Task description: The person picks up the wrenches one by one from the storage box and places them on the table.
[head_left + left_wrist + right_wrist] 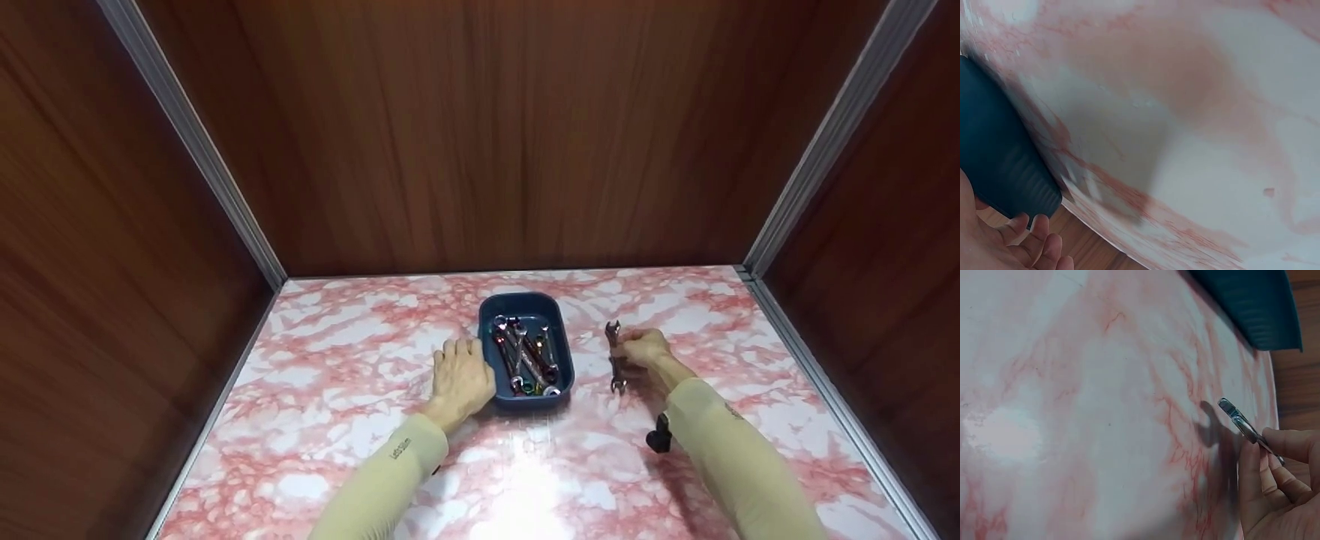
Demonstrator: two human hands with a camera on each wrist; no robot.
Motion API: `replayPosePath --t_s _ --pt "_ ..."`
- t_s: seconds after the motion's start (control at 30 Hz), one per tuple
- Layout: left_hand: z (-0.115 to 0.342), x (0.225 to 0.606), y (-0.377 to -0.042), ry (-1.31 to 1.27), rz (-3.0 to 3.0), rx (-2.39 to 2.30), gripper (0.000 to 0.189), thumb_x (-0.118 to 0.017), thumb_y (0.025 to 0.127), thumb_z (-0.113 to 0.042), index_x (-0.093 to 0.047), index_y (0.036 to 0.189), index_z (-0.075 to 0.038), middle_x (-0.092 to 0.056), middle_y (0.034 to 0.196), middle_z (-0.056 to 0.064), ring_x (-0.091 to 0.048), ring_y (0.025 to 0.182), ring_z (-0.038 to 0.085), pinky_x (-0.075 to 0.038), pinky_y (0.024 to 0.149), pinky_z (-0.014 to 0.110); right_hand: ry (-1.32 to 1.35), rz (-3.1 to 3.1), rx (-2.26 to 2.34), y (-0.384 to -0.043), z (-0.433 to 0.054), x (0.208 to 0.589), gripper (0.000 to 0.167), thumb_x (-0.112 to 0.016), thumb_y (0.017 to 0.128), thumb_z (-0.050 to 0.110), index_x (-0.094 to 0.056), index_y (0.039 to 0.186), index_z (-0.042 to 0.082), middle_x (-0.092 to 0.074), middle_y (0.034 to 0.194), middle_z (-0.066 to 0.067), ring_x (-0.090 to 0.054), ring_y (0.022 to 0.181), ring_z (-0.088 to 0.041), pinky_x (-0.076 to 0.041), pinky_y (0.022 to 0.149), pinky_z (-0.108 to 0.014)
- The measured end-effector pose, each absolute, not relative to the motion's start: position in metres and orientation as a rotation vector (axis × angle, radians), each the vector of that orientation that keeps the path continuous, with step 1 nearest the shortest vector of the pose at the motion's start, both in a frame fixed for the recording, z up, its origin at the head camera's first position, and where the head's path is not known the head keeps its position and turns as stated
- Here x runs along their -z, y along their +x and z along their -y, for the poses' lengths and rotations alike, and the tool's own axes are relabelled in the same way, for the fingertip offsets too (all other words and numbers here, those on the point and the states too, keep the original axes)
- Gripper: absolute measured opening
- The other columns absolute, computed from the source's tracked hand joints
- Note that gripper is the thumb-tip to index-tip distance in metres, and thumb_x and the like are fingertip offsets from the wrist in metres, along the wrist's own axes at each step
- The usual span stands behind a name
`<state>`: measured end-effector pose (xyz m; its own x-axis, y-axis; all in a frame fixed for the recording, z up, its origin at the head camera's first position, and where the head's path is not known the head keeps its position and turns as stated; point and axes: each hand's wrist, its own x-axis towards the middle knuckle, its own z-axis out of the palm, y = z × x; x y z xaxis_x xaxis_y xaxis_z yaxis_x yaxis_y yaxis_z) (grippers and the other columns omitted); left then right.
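Observation:
My right hand (pixel 646 349) pinches a silver double open-ended wrench (pixel 615 369) between thumb and fingers, to the right of a dark blue bin (pixel 568 360). In the right wrist view the wrench (pixel 1246 428) points out past the fingertips, its shadow falling on the table beside it. At the bin's left side, my left hand (pixel 461 377) rests against the rim with its fingers loosely bent. The left wrist view has those fingers (pixel 1039 242) close by the bin's outer wall (pixel 1002 140). Several wrenches (pixel 525 356), silver and coloured, lie jumbled inside the bin.
The table (pixel 360 360) has a glossy red-and-white marbled top. Brown wood panels (pixel 480 150) with grey metal corner strips (pixel 825 127) enclose it at the back and both sides. A small black object (pixel 659 435) shows below the right wrist.

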<state>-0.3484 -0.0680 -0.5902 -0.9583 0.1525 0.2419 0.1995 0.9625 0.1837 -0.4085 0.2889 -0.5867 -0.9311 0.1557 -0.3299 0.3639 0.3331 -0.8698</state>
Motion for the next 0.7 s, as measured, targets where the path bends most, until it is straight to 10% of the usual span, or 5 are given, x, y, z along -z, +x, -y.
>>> replayPosePath --t_s 0.7 --pt "0.0671 0.5924 -0.3483 -0.245 2.882 0.318 0.036 -0.056 0.108 -0.032 -0.064 0.130 -0.005 -0.069 0.131 0.019 -0.061 0.129 0.039 -0.050 0.108 0.057 0.448 -2.617 1.351 -0.4028 -0.2839 0.5850 0.032 -0.087 0.089 0.012 -0.079 0.117 0.000 -0.078 0.073 0.006 -0.072 0.064 -0.006 -0.060 0.063 -0.024"
